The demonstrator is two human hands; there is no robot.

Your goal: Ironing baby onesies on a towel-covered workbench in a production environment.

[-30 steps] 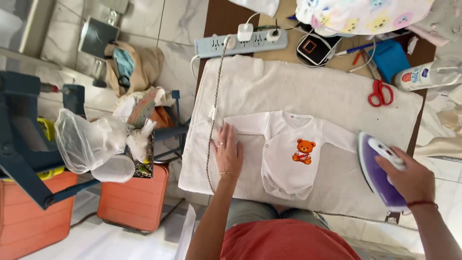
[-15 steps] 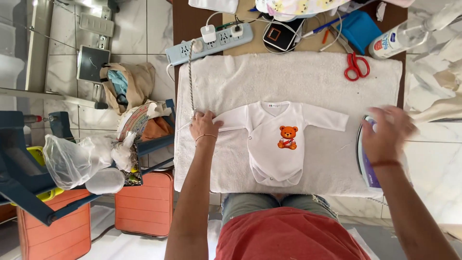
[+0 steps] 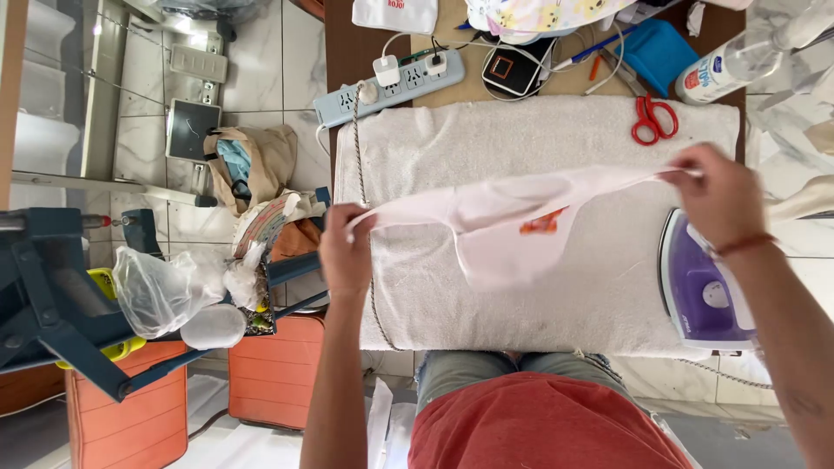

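Here the left hand (image 3: 346,252) pinches one sleeve end of the pale pink baby bodysuit (image 3: 504,227), and the right hand (image 3: 717,195) grips the other; the garment hangs stretched between them above the white towel (image 3: 521,139). Just below the right hand stands a purple iron (image 3: 704,300).

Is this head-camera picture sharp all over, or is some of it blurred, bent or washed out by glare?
In the head view, light is bright and even; the white towel casts hardly any shadow. The lifted baby garment looks soft, slightly motion-blurred, as do the left hand and right hand. The wide lens bends the floor tiles and blue frame near the edges. The marble at right is nearly washed out.
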